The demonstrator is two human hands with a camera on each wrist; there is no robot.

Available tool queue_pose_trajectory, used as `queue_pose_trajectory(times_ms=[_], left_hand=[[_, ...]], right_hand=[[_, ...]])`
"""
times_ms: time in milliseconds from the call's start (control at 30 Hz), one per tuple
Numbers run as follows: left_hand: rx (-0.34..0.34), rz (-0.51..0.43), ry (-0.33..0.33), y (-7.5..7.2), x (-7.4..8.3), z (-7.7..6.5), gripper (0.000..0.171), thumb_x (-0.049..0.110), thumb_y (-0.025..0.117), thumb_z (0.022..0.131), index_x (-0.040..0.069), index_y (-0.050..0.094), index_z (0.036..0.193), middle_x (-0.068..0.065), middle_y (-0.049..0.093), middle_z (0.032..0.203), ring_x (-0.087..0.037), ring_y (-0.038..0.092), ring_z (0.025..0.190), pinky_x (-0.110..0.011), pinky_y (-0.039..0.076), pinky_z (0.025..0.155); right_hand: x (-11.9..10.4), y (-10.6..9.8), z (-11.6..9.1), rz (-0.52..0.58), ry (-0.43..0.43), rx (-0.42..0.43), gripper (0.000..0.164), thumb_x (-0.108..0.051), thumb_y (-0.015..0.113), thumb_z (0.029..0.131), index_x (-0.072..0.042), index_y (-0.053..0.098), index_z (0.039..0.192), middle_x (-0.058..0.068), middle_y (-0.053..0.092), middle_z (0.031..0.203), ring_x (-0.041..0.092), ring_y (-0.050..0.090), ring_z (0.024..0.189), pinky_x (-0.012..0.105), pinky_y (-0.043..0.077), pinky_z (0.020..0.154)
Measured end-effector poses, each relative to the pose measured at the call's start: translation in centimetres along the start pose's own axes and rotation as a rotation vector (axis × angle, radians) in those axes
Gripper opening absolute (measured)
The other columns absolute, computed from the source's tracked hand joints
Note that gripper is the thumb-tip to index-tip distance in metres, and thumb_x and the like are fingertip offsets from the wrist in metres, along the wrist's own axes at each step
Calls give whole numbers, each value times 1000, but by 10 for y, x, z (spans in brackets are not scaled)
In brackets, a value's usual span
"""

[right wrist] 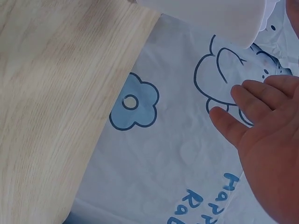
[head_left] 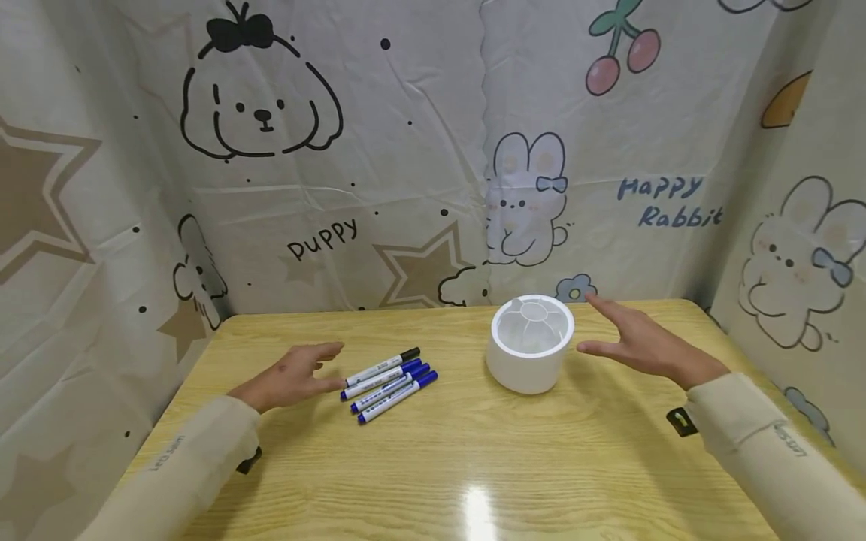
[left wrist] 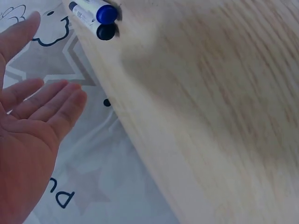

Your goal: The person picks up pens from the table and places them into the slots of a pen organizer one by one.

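Several whiteboard markers lie side by side on the table left of its middle. One marker (head_left: pixel 383 367) has a black cap, and the nearest marker (head_left: pixel 398 398) has a blue one. Just left of them hovers my left hand (head_left: pixel 291 378), fingers extended, holding nothing. In the left wrist view, its palm (left wrist: pixel 28 149) shows apart from the marker ends (left wrist: pixel 106 16). A round white pen holder (head_left: pixel 524 368) with inner dividers stands upright right of the markers. My right hand (head_left: pixel 636 338) is held beside it, fingers spread, with a gap between them; the right wrist view shows the bare palm (right wrist: pixel 275 149).
The wooden table (head_left: pixel 460 458) carries the markers and the holder. A printed curtain (head_left: pixel 406 165) with cartoon animals hangs along the table's back edge and both sides. A light glare lies near the front of the tabletop.
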State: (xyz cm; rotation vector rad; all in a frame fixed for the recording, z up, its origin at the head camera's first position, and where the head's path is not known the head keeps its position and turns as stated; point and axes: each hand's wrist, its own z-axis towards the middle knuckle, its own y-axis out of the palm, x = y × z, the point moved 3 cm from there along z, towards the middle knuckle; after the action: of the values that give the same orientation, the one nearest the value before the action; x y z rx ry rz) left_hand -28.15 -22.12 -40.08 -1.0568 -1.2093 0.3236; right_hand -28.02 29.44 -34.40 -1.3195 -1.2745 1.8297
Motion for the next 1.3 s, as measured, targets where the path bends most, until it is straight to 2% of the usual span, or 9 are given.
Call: queue_pose_trajectory(times_ms=[333,600,900,1100,1300], left_hand=[[12,-19,33,12,-7,13,41,8,68,96,-10,59,131,-25,63,127,-37,63,111,-47,54,92],[33,0,-21,18,-6,23,26,2,70,92,-6,70,118,-15,71,112,-23,68,97,-37,58,81],[37,7,-60,24,-10,28,21,0,71,91,-5,73,112,-13,73,107,-25,69,98,-37,58,83],[51,27,-56,25,-9,29,17,0,71,91,-2,75,108,-9,74,102,-21,69,94,-36,58,80],[47,-24,-85,18,-5,30,23,1,70,93,-4,72,115,-11,72,107,-23,68,96,-36,58,80]], right_hand=[[0,7,6,24,-29,14,89,-47,69,93,1,27,156,32,31,154,53,31,139,69,29,108],[1,7,9,29,-56,37,83,-42,71,93,3,34,152,31,36,152,52,35,137,68,31,107],[-2,10,13,61,-93,47,77,-37,73,92,3,40,149,30,40,150,54,41,132,69,37,102],[-2,13,15,69,-137,68,75,-33,75,91,3,43,148,29,45,146,53,47,127,68,40,99],[-1,14,15,59,-137,67,74,-33,75,91,3,43,148,29,46,146,52,46,128,68,40,100]])
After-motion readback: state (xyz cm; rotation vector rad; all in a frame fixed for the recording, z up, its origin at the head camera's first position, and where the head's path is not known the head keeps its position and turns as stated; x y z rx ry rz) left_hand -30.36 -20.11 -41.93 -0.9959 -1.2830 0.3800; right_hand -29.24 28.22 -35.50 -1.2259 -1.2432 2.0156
